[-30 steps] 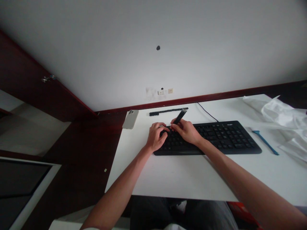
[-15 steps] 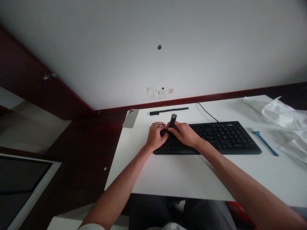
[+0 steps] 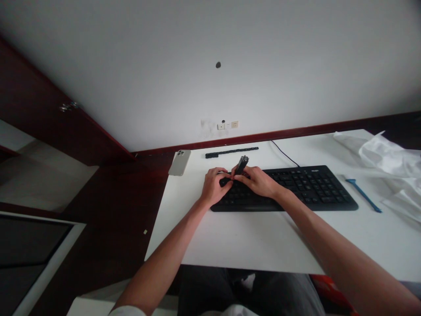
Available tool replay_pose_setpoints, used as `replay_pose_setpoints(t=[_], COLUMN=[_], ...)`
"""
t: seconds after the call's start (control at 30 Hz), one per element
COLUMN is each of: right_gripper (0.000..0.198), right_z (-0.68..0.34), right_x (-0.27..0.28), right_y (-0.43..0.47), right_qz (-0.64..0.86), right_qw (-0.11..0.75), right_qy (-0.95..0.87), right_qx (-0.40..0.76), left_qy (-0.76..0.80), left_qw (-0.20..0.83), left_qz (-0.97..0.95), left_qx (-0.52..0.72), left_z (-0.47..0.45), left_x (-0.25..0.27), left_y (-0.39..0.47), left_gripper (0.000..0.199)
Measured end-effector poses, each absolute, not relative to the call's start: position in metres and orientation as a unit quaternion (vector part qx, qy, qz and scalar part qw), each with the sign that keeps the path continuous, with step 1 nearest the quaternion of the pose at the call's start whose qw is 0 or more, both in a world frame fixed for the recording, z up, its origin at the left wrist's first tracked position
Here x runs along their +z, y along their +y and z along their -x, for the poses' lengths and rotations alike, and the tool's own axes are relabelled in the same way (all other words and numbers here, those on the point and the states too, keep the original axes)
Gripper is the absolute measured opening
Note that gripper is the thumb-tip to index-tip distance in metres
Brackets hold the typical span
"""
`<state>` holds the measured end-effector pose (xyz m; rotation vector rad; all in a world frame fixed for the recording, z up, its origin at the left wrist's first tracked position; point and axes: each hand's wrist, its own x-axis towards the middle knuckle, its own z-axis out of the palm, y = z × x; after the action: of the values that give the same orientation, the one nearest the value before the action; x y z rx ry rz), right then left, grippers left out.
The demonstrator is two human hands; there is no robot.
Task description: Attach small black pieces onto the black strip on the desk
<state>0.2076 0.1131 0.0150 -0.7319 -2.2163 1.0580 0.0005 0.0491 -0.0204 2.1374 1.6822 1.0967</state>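
Note:
A black keyboard [image 3: 309,186] lies on the white table in front of me, and both hands are over its left end. My right hand [image 3: 258,181] is closed around a short black tool with a metallic top end [image 3: 242,163], which stands up tilted to the right. My left hand [image 3: 213,186] rests at the keyboard's left end, thumb and fingers curled so that their tips meet close to the tool's lower end. What the left fingertips pinch, if anything, is hidden. A row of small black keycaps [image 3: 230,152] lies behind the hands.
A phone [image 3: 179,163] lies at the table's [image 3: 230,241] left edge. Right of the keyboard are a blue stick-like tool [image 3: 364,195] and a crumpled white plastic bag [image 3: 391,153]. The keyboard's cable [image 3: 285,153] runs to the back edge, near the wall.
My right hand has shifted slightly to the right, and the black tool's top has tipped further to the right. My left hand stays nearly in place.

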Motion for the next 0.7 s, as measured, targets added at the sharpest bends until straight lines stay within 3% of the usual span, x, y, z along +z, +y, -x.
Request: replay_pose_setpoints(t=[0.7], right_gripper=[0.027], right_z=[-0.2112], right_x=[0.0141], right_y=[0.1175], right_qz=[0.259], right_qw=[0.281], right_qy=[-0.824], right_qx=[0.417], left_qy=[0.561], left_qw=[0.104], left_qz=[-0.729], left_qx=[0.379], left_z=[0.0005], left_x=[-0.0226], left_y=[0.0496], left_gripper=[0.016])
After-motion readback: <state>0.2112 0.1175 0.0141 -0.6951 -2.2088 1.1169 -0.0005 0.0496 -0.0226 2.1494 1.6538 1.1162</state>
